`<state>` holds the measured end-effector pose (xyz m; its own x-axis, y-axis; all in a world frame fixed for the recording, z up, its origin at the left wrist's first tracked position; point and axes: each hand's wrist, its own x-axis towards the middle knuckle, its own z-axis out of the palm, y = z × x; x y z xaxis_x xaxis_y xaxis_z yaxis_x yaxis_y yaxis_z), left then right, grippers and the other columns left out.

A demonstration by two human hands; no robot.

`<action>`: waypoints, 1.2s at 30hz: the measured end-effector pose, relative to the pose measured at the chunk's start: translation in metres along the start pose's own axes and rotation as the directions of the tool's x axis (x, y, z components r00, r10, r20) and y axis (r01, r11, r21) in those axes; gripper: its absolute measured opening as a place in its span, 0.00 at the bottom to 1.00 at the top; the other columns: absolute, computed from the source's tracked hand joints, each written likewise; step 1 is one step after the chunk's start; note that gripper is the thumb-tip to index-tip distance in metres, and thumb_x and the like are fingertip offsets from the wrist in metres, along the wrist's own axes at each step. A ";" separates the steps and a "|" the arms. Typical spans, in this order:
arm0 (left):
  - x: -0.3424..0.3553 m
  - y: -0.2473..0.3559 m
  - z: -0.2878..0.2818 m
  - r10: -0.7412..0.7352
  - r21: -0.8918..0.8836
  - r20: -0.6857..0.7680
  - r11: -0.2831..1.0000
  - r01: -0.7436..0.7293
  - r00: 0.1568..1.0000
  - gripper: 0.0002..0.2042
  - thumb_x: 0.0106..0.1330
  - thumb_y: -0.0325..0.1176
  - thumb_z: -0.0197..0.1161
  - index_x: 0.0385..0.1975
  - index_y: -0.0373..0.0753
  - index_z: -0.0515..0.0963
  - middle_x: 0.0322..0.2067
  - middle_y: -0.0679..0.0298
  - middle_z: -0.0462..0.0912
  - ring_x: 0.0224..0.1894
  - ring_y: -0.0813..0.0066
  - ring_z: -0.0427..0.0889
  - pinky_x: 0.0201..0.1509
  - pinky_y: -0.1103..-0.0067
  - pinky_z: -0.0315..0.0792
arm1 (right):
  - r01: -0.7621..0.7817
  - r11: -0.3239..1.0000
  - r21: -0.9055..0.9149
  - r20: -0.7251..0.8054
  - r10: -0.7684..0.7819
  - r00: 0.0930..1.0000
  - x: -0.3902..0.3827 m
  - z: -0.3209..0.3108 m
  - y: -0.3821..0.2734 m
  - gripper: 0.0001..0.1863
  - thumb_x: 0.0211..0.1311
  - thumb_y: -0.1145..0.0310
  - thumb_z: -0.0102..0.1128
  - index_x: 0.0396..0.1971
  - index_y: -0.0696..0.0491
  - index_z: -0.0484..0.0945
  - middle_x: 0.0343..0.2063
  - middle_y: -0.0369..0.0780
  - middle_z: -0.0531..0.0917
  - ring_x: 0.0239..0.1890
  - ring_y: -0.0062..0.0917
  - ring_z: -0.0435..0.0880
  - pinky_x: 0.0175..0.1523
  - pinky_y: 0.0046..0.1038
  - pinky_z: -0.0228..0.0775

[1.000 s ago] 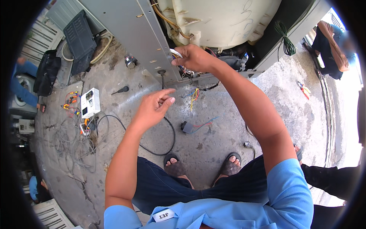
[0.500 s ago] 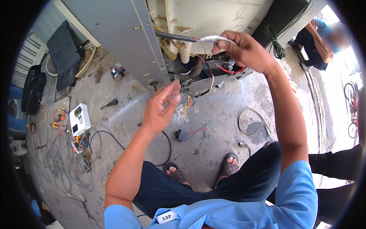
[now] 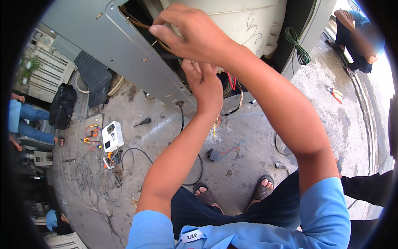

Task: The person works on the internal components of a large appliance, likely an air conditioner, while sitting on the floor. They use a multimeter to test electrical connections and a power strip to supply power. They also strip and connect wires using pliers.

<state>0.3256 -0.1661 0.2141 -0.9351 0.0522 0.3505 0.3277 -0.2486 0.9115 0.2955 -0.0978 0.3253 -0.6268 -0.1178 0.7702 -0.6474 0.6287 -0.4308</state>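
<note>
My right hand (image 3: pixel 195 33) reaches over my left arm into the open side of a grey-cased appliance. Its thumb and fingers close in toward each other beside a brown tube (image 3: pixel 141 25) behind the case edge; anything between the fingertips is hidden. Just below it, my left hand (image 3: pixel 204 85) is inside the opening with its fingers curled, and what they hold cannot be made out. A grey case panel (image 3: pixel 145 62) slants along the left of both hands. Red wires (image 3: pixel 231 81) and a corrugated hose (image 3: pixel 227 88) show right of my left hand.
A white tester box (image 3: pixel 112 136) and tangled grey cables (image 3: pixel 93 170) lie on the concrete at left, near a screwdriver (image 3: pixel 143 122). A small dark block with wires (image 3: pixel 214 155) lies before my feet. Pliers (image 3: pixel 335 94) lie at right, near a crouching person (image 3: pixel 352 37).
Both hands have moved up and into the appliance, the right one shifting left across the left arm. The dark cable with its white end is out of sight. My view has turned left.
</note>
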 end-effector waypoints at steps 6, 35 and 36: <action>-0.001 0.011 -0.040 -0.208 0.184 0.059 0.964 0.194 0.976 0.11 0.76 0.38 0.51 0.48 0.38 0.67 0.40 0.66 0.75 0.40 0.82 0.76 0.41 0.83 0.70 | -0.755 0.269 0.598 0.763 0.096 0.639 0.024 0.034 0.033 0.19 0.68 0.56 0.58 0.47 0.57 0.80 0.43 0.39 0.82 0.43 0.26 0.79 0.48 0.31 0.73; 0.010 -0.017 -0.014 -0.024 -0.228 -0.079 0.974 0.005 0.997 0.12 0.79 0.36 0.42 0.53 0.36 0.66 0.45 0.57 0.75 0.48 0.73 0.73 0.53 0.72 0.67 | -0.777 0.524 0.348 0.843 0.187 0.504 0.055 -0.007 0.051 0.08 0.57 0.77 0.66 0.36 0.59 0.79 0.26 0.37 0.80 0.26 0.22 0.77 0.33 0.25 0.68; 0.007 -0.012 -0.013 -0.055 -0.268 -0.062 0.963 0.036 0.997 0.12 0.79 0.36 0.42 0.53 0.37 0.66 0.45 0.58 0.75 0.49 0.75 0.72 0.54 0.72 0.67 | -0.736 0.589 0.333 0.829 0.189 0.526 0.057 -0.009 0.047 0.07 0.57 0.77 0.65 0.35 0.59 0.78 0.27 0.37 0.80 0.27 0.22 0.77 0.34 0.25 0.69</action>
<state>0.3131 -0.1754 0.2032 -0.9583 0.0052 0.2859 0.2456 -0.4968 0.8324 0.2336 -0.0683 0.3529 -0.8113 -0.5808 -0.0663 -0.0644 0.2014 -0.9774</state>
